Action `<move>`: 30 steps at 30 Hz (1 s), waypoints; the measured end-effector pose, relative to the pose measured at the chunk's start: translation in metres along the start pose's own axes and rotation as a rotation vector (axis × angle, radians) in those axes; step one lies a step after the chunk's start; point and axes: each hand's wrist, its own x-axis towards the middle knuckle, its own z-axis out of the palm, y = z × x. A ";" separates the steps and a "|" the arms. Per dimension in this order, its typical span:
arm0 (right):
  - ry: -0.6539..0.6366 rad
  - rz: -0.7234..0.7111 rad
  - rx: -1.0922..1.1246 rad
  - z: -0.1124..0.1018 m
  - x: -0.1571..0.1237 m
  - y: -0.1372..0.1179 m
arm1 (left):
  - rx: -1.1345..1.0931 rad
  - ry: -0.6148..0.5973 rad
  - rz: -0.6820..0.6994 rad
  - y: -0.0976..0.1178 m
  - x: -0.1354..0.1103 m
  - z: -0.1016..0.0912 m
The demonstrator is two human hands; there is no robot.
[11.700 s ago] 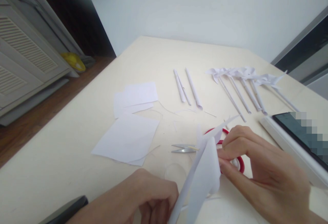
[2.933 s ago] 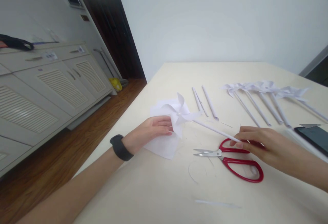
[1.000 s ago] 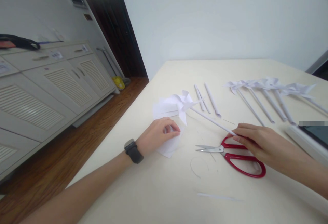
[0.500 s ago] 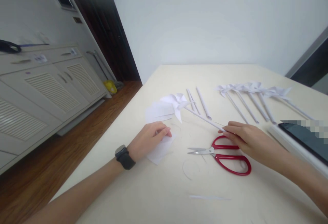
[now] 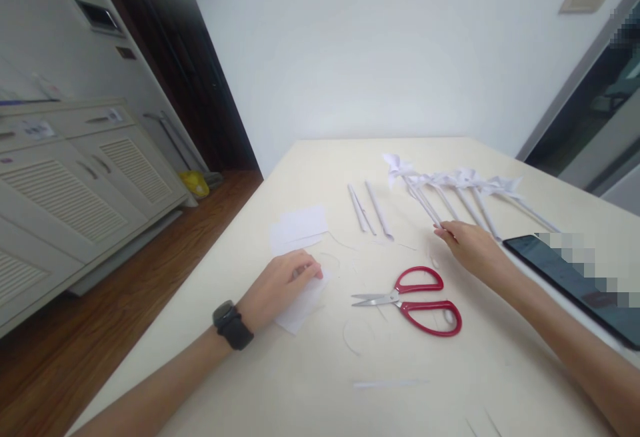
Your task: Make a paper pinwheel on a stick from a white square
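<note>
My right hand reaches forward over the cream table. Its fingertips are closed on the lower end of a white paper pinwheel's stick. That pinwheel's head lies at the left end of a row of finished pinwheels. My left hand, with a black watch on the wrist, rests with curled fingers on a white paper sheet nearer to me.
Red-handled scissors lie between my hands, blades pointing left. Three rolled paper sticks and more paper squares lie further back. A dark phone sits at the right. Thin paper scraps lie near me. Cabinets stand left of the table edge.
My right hand carried the pinwheel from above the paper sheets to the right and laid it beside the row of finished ones. My left hand stayed on the paper sheet.
</note>
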 end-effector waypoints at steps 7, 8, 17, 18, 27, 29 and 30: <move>-0.028 0.039 -0.091 0.011 0.022 -0.005 | -0.020 0.005 0.027 -0.003 -0.001 0.002; -0.028 0.045 -0.103 0.012 0.025 -0.007 | -0.029 0.005 0.030 -0.003 -0.002 0.002; 0.082 0.089 -0.161 -0.009 0.016 -0.026 | -0.041 0.059 -0.027 -0.017 0.001 -0.013; 0.107 0.071 -0.156 -0.015 0.008 -0.032 | -0.035 0.060 -0.042 -0.021 0.001 -0.014; 0.113 -0.274 0.057 -0.018 -0.042 -0.091 | 0.025 0.010 -0.105 -0.029 -0.004 -0.008; 0.098 -0.308 0.089 -0.014 -0.047 -0.092 | 0.037 0.004 -0.102 -0.029 -0.003 -0.008; 0.097 -0.317 0.100 -0.013 -0.049 -0.092 | 0.043 0.004 -0.105 -0.029 -0.002 -0.008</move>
